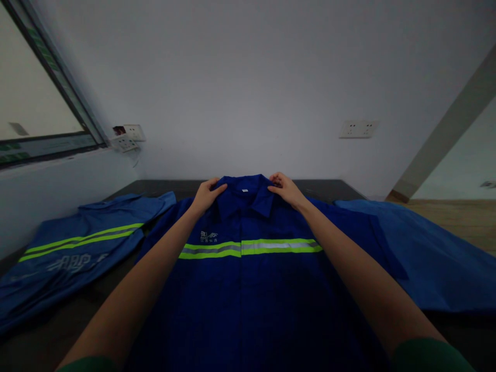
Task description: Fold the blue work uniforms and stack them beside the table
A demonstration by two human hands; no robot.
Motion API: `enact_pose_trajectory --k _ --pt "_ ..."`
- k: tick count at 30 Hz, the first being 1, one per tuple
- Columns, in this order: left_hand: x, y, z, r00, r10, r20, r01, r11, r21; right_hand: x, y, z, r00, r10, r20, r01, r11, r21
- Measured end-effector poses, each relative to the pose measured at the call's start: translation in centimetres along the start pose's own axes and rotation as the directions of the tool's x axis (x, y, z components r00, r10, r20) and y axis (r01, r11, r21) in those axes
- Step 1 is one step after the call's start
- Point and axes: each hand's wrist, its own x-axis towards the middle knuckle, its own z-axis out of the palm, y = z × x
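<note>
- Location: the dark blue shirt point(241, 284) is directly before you, spread over the dark table point(323, 187) with its front up. Whether its collar point(265, 200) is lifted off the surface cannot be told.
- Left hand point(205, 197): nearly closed, thumb and fingers pinching the collar's left side.
- Right hand point(288, 191): likewise nearly closed, thumb and fingers pinching the collar's right side.
- Step in hand: judged to be your straightening of the collar and shoulders.
- Next move: in my judgement it calls for even tension from both your hands, so the neck stays square and the front unwrinkled.
- Direction: the collar end points away from you, towards the wall point(240, 93). The long axis runs from there back to you; the hem cannot be made out. The reflective stripe point(281, 246) crosses that axis.
- Surroundings: a striped blue garment point(112, 219) lies to your left, a plain lighter blue garment point(442, 253) to your right.
</note>
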Motion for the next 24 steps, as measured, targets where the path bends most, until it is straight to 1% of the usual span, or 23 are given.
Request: enact_pose_trajectory --k 2,4,6,8,11,15,18,24 --pt "0.3 0.1 -0.2 1.0 0.024 0.007 -0.024 0.999 0.049 0.0 -0.3 0.1 0.999 0.002 0.034 -0.003 1.0 0.026" --pt "0.5 0.3 -0.2 0.999 0.04 0.008 -0.04 0.998 0.058 0.1 -0.5 0.2 0.998 -0.016 0.06 0.014 1.0 0.021" --pt "0.6 0.6 -0.1 0.999 0.042 0.002 -0.042 0.997 0.057 0.2 -0.7 0.4 0.998 -0.025 0.065 0.025 1.0 0.001" --pt "0.7 0.8 0.1 1.0 0.026 -0.018 -0.024 0.997 0.07 0.2 -0.9 0.7 0.998 -0.01 0.061 0.01 1.0 0.001" --pt "0.7 0.8 0.3 0.998 -0.013 -0.061 0.015 0.999 0.03 0.2 -1.2 1.1 0.999 0.035 0.027 -0.036 0.998 0.049" --pt "0.6 0.7 0.5 0.993 -0.034 -0.115 0.021 0.994 -0.109 0.2 -1.5 1.3 0.996 0.088 -0.032 -0.082 0.986 0.145" --pt "0.5 0.6 0.5 0.989 -0.076 -0.127 0.052 0.982 -0.181 0.3 -1.9 1.3 0.992 0.112 -0.056 -0.101 0.98 0.172" --pt "0.8 0.9 0.1 0.986 -0.127 -0.112 0.105 0.977 -0.188 0.4 -2.4 1.3 0.98 0.162 -0.115 -0.141 0.975 0.171"
